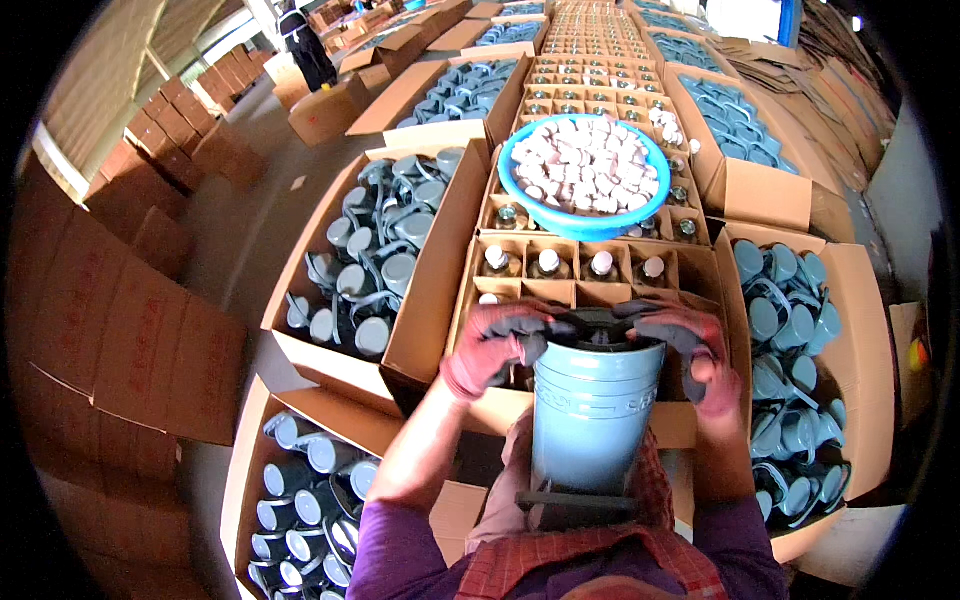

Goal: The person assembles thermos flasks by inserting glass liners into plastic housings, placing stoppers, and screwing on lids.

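Seen from the head camera, a warehouse floor is crowded with open cardboard cartons (430, 300) of blue-grey jugs, a divided carton (590, 275) of capped bottles, and a blue basin (585, 175) heaped with white caps. A person stands far off among stacked boxes. Close in, a blue-grey flask (592, 415) stands upright against the worker's lap. The gloved left hand (495, 345) and right hand (690, 345), fingers curled, clasp its dark top (600, 325) from either side.
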### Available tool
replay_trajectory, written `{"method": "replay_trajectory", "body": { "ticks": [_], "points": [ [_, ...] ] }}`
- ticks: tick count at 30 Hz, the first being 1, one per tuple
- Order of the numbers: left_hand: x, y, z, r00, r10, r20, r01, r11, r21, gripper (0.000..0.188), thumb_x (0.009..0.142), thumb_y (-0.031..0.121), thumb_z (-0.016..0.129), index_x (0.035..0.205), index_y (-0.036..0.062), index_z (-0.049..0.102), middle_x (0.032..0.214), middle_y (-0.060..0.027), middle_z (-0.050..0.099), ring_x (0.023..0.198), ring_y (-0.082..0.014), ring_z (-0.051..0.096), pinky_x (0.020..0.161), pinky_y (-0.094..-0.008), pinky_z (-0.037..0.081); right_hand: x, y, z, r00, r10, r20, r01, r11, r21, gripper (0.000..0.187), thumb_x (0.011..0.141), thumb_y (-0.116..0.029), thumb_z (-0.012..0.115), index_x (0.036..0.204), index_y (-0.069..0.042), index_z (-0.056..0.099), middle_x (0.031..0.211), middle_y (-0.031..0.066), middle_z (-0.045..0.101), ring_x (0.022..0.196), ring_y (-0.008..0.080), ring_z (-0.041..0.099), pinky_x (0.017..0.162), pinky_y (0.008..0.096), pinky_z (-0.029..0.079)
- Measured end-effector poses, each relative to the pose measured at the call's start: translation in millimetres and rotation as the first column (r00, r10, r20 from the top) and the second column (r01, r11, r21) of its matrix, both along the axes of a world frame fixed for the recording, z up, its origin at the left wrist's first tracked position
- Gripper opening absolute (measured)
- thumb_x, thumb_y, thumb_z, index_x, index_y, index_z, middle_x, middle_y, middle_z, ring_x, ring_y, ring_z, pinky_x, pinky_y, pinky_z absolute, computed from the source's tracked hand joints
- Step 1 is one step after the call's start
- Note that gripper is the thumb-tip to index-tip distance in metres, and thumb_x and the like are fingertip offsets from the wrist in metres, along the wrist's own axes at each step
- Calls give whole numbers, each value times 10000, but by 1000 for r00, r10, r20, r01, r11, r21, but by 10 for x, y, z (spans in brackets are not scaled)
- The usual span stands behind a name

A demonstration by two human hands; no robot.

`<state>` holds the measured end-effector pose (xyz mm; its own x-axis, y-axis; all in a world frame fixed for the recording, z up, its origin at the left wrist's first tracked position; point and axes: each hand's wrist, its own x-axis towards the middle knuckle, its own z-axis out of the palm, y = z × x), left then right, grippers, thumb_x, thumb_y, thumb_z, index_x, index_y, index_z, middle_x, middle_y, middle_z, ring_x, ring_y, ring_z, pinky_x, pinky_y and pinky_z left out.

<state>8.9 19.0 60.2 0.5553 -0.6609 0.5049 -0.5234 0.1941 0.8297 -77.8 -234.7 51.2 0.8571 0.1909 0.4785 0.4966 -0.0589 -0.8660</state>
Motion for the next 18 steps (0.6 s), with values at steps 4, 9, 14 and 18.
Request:
{"method": "replay_trajectory", "body": {
  "ticks": [4,9,14,18],
  "points": [
    [-264,-609,479,843,90,530,-144,988,62,410,731,385,643,956,43,616,846,-135,612,761,-304,602,682,-367,474,246,-22,-437,923,242,-299,3,771,637,962,731,-749,390,1197,89,460,1162,168,552,1065,263,535,922,363,415],
    [-81,-288,126,937,-26,350,81,986,-143,500,776,466,567,865,-22,631,914,-176,630,871,-323,607,772,-381,468,117,4,-87,999,47,-23,-48,998,-30,899,716,-777,344,982,37,619,1026,186,612,1021,310,552,944,397,376],
    [-111,-205,-118,888,-201,-415,24,919,-394,583,881,461,388,1122,-48,534,1087,-162,579,997,-216,554,827,-332,453,-15,74,440,974,133,185,-99,978,-182,702,806,-654,381,936,-11,633,979,167,628,1008,384,546,906,423,395],
    [-587,-782,-621,4,-590,-808,120,802,-585,509,882,364,472,1204,-30,468,1084,-136,581,989,-183,550,851,-314,450,-112,189,1275,879,472,-65,-439,750,-495,280,747,-256,652,917,-34,650,966,152,631,916,319,594,815,366,451]
  ]
}}
